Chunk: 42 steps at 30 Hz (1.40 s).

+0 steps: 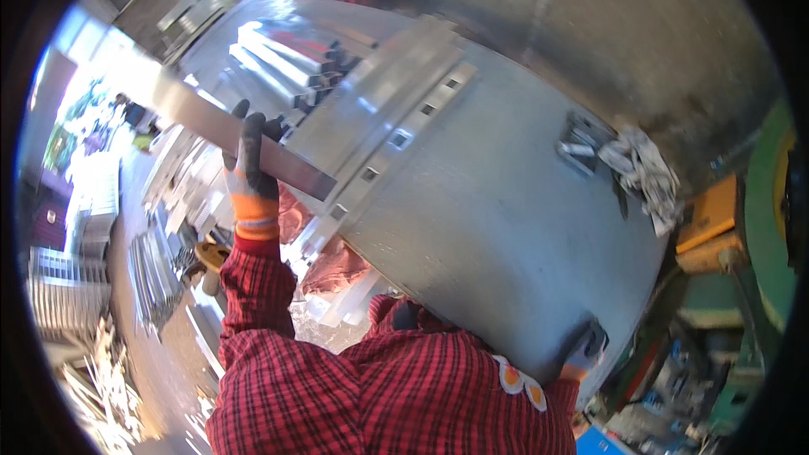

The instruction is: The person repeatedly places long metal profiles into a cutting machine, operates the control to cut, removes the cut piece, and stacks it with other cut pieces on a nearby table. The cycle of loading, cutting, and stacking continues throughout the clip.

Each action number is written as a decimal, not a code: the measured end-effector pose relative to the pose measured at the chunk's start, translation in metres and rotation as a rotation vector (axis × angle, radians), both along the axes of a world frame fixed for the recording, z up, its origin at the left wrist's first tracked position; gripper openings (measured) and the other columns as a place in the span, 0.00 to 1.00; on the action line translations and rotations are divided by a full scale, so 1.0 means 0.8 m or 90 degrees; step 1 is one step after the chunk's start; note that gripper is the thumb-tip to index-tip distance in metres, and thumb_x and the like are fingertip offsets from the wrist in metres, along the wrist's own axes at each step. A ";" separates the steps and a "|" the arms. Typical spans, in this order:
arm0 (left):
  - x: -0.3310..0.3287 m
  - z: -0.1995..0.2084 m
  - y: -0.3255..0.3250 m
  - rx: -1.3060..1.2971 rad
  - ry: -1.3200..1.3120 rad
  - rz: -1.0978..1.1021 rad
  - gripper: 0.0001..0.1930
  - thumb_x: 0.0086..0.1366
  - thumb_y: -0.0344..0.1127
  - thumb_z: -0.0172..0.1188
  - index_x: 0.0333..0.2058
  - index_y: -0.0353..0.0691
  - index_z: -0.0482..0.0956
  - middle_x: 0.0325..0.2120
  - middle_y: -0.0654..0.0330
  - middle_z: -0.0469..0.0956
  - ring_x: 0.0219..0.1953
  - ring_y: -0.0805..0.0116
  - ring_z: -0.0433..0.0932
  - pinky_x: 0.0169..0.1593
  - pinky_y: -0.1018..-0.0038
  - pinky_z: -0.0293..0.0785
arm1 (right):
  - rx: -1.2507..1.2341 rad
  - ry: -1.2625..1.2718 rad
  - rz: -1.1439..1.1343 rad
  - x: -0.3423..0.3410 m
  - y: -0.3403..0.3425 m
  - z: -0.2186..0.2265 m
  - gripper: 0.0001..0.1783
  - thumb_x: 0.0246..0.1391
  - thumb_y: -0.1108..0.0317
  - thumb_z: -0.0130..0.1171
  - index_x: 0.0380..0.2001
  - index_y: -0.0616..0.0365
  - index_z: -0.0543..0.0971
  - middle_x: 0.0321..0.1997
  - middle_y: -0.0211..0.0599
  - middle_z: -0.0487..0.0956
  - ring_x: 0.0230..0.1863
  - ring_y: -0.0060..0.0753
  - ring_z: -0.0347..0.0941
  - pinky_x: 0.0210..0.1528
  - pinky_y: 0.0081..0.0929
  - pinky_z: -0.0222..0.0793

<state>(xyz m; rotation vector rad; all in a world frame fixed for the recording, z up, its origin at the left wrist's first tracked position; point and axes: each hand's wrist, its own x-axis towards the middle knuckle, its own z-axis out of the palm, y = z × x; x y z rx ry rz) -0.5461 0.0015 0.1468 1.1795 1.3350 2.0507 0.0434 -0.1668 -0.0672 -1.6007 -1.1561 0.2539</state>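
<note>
Flat metal strip [198,114] is in your left hand [249,152], left of the table [506,202], its near end overlapping the table edge in view; can't tell if it touches. Left fingers are closed around it, one dark fingertip in front, others behind. Strip is long, straight, plain-faced, brownish-grey at the near end, washed out by glare at the far end, tilted up-left.

Your right hand [583,349] is at the table's lower-right edge, fingers partly curled; can't tell if they hold anything.

Just past the strip's near end: metal bar [413,124] on the table with a row of square holes, long flat metal profiles [371,101] alongside. Beyond those, a bundle of bright bars [274,63] with dark ends.

Containers: grey tray-like metal piece [577,131] at the table's far right, bright cylindrical piece [576,149] in or on it, can't tell which. Crumpled pale rag [642,170] just beside it. Green machine [768,227] stands right of the table.
</note>
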 end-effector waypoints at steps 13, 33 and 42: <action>0.099 -0.147 0.006 -0.166 -0.016 -0.204 0.23 0.71 0.30 0.56 0.63 0.34 0.68 0.52 0.53 0.76 0.53 0.63 0.76 0.59 0.68 0.71 | -0.084 -0.227 -0.097 0.001 -0.010 0.004 0.14 0.53 0.71 0.58 0.44 0.53 0.82 0.45 0.45 0.82 0.48 0.55 0.76 0.53 0.44 0.71; 0.117 -0.144 0.043 -0.176 0.090 -0.188 0.20 0.69 0.38 0.61 0.56 0.35 0.76 0.44 0.60 0.79 0.49 0.67 0.75 0.56 0.67 0.70 | -0.220 -0.192 -0.146 -0.019 -0.010 0.025 0.21 0.47 0.69 0.60 0.48 0.47 0.78 0.54 0.38 0.76 0.57 0.49 0.69 0.61 0.46 0.62; 0.115 -0.152 0.069 -0.160 0.186 -0.197 0.20 0.69 0.31 0.59 0.58 0.34 0.74 0.50 0.55 0.78 0.49 0.66 0.76 0.55 0.68 0.72 | -0.248 -0.199 -0.119 -0.014 -0.015 0.023 0.21 0.49 0.65 0.60 0.49 0.45 0.78 0.55 0.35 0.76 0.58 0.47 0.68 0.63 0.44 0.61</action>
